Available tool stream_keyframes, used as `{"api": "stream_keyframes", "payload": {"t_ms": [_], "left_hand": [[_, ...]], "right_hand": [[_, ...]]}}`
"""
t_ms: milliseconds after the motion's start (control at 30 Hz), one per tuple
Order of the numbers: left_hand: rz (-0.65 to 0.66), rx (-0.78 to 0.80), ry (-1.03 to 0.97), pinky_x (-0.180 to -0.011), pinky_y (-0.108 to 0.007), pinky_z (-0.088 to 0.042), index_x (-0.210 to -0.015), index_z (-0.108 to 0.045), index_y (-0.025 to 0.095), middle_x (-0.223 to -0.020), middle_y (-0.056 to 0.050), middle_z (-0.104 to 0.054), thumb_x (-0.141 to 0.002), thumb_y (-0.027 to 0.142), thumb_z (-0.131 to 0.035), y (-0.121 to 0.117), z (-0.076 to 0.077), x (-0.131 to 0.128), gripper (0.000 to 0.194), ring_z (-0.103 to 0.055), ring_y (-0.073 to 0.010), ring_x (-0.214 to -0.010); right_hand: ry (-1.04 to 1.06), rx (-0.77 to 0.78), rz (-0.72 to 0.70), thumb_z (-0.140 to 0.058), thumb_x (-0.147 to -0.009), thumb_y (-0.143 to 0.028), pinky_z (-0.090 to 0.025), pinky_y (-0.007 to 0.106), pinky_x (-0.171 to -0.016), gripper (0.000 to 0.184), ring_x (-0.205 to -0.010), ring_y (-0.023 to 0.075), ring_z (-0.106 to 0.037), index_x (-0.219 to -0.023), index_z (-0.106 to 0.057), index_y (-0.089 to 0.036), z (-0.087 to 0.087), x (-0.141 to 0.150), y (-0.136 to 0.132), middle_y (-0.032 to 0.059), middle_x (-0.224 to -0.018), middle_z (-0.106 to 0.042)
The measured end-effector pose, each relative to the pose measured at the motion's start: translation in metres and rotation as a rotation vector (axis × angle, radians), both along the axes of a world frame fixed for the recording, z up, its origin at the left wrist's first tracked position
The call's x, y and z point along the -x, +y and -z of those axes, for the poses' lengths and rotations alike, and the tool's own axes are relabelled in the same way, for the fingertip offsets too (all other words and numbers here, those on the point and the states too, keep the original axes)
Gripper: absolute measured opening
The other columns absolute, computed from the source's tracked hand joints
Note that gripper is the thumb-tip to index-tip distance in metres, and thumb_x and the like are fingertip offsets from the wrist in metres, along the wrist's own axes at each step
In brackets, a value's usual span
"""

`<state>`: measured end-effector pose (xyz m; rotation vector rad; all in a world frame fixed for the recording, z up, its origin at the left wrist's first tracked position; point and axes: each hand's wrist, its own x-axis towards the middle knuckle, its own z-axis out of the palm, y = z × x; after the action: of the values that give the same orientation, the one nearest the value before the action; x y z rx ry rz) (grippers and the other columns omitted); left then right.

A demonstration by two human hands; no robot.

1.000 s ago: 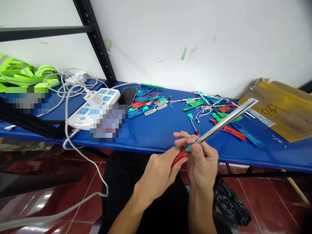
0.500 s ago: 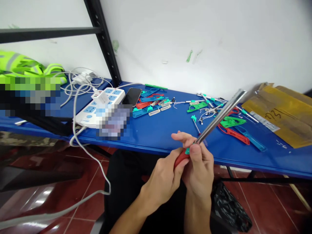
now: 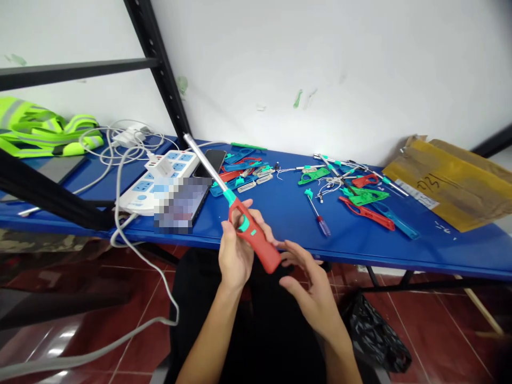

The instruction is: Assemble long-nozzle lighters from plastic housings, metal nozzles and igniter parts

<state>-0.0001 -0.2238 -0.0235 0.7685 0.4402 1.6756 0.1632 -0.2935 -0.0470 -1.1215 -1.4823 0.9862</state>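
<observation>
My left hand (image 3: 236, 253) grips a red and teal utility lighter (image 3: 253, 237) around its handle. The lighter's long metal nozzle points up and left, over the power strip. My right hand (image 3: 312, 285) is open and holds nothing, its fingertips close to the lighter's red butt end. On the blue table (image 3: 280, 224), beyond my hands, lie several red, green and teal lighter parts (image 3: 362, 200), with a small screwdriver (image 3: 319, 216) nearest to my hands.
A white power strip (image 3: 160, 181) and a phone (image 3: 212, 162) stand at the table's left, with white cables (image 3: 120, 213) hanging over its edge. A hi-vis vest (image 3: 48, 133) lies far left, flattened cardboard (image 3: 448, 181) right. A black bag (image 3: 376, 336) sits on the tiled floor.
The lighter has swung round, its nozzle now pointing up-left instead of up-right. My right hand has let go of it and opened. The left hand still holds it.
</observation>
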Motion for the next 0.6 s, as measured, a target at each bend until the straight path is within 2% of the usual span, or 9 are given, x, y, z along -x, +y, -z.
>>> {"api": "stream_keyframes", "payload": {"t_ms": [67, 100, 200, 267, 333, 400, 467, 533, 600], "left_hand": [[0.035, -0.01, 0.007, -0.075, -0.034, -0.063, -0.128, -0.065, 0.025, -0.102, -0.001, -0.068, -0.099, 0.073, -0.069, 0.002, 0.002, -0.004, 0.055, -0.072, -0.0159, -0.074], [0.055, -0.026, 0.019, -0.077, -0.035, -0.063, -0.123, -0.064, 0.025, -0.101, 0.0, -0.069, -0.095, 0.072, -0.075, 0.003, 0.004, -0.007, 0.055, -0.073, -0.0163, -0.075], [0.135, -0.084, 0.067, -0.077, -0.032, -0.061, -0.11, -0.059, 0.023, -0.088, 0.001, -0.069, -0.091, 0.065, -0.084, 0.002, 0.01, -0.012, 0.052, -0.073, -0.0162, -0.074], [0.234, -0.065, 0.099, -0.075, -0.03, -0.059, -0.114, -0.058, 0.022, -0.086, -0.001, -0.073, -0.101, 0.06, -0.075, 0.0, 0.012, -0.015, 0.043, -0.075, -0.0179, -0.078], [0.335, -0.021, 0.109, -0.074, -0.031, -0.059, -0.127, -0.057, 0.02, -0.088, -0.004, -0.076, -0.109, 0.053, -0.064, -0.002, 0.013, -0.015, 0.038, -0.077, -0.0207, -0.083], [0.376, -0.004, 0.093, -0.077, -0.034, -0.062, -0.133, -0.054, 0.021, -0.09, -0.004, -0.078, -0.109, 0.047, -0.066, -0.002, 0.013, -0.014, 0.037, -0.079, -0.0225, -0.084], [0.356, -0.007, 0.069, -0.082, -0.039, -0.064, -0.128, -0.055, 0.022, -0.089, -0.002, -0.077, -0.106, 0.044, -0.071, 0.001, 0.013, -0.011, 0.035, -0.08, -0.0227, -0.082], [0.296, 0.0, 0.04, -0.084, -0.04, -0.066, -0.121, -0.058, 0.023, -0.084, 0.002, -0.074, -0.105, 0.043, -0.073, 0.004, 0.013, -0.008, 0.03, -0.079, -0.021, -0.078], [0.222, 0.016, 0.009, -0.082, -0.037, -0.066, -0.119, -0.061, 0.022, -0.078, 0.005, -0.069, -0.106, 0.042, -0.073, 0.008, 0.014, -0.005, 0.026, -0.077, -0.0174, -0.072]], "right_hand": [[0.006, 0.025, 0.006, -0.085, -0.097, -0.038, -0.062, 0.038, -0.091, 0.065, -0.097, 0.0224, -0.077, -0.157, -0.061, -0.03, 0.0, 0.006, -0.004, 0.0072, -0.122, -0.083], [0.008, 0.029, 0.018, -0.083, -0.099, -0.039, -0.062, 0.036, -0.086, 0.062, -0.09, 0.0212, -0.077, -0.156, -0.061, -0.029, -0.002, 0.009, -0.004, 0.0066, -0.116, -0.083], [0.02, 0.03, 0.037, -0.063, -0.112, -0.045, -0.056, 0.031, -0.072, 0.032, -0.07, 0.0159, -0.071, -0.129, -0.076, -0.021, -0.009, 0.017, 0.0, 0.0061, -0.097, -0.083], [0.103, 0.089, 0.005, -0.049, -0.117, -0.051, -0.05, 0.028, -0.06, 0.047, -0.057, 0.013, -0.063, -0.1, -0.077, -0.018, -0.012, 0.019, 0.003, 0.0049, -0.079, -0.078], [0.202, 0.166, -0.03, -0.042, -0.117, -0.058, -0.045, 0.027, -0.054, 0.062, -0.052, 0.0122, -0.06, -0.082, -0.072, -0.017, -0.012, 0.019, 0.003, 0.0049, -0.069, -0.073], [0.231, 0.221, -0.067, -0.044, -0.116, -0.062, -0.044, 0.027, -0.053, 0.062, -0.054, 0.0134, -0.062, -0.084, -0.073, -0.017, -0.012, 0.011, 0.0, 0.0059, -0.07, -0.073], [0.187, 0.249, -0.052, -0.055, -0.112, -0.06, -0.046, 0.027, -0.053, 0.048, -0.057, 0.015, -0.065, -0.105, -0.077, -0.018, -0.013, -0.006, -0.005, 0.0057, -0.077, -0.076], [0.129, 0.221, 0.127, -0.068, -0.106, -0.054, -0.048, 0.028, -0.053, 0.041, -0.059, 0.0157, -0.066, -0.132, -0.073, -0.023, -0.019, -0.037, -0.007, 0.0044, -0.085, -0.079], [0.103, 0.077, 0.489, -0.074, -0.101, -0.048, -0.048, 0.028, -0.051, 0.037, -0.06, 0.0162, -0.065, -0.129, -0.073, -0.024, -0.028, -0.079, -0.006, 0.0057, -0.094, -0.079]]}}
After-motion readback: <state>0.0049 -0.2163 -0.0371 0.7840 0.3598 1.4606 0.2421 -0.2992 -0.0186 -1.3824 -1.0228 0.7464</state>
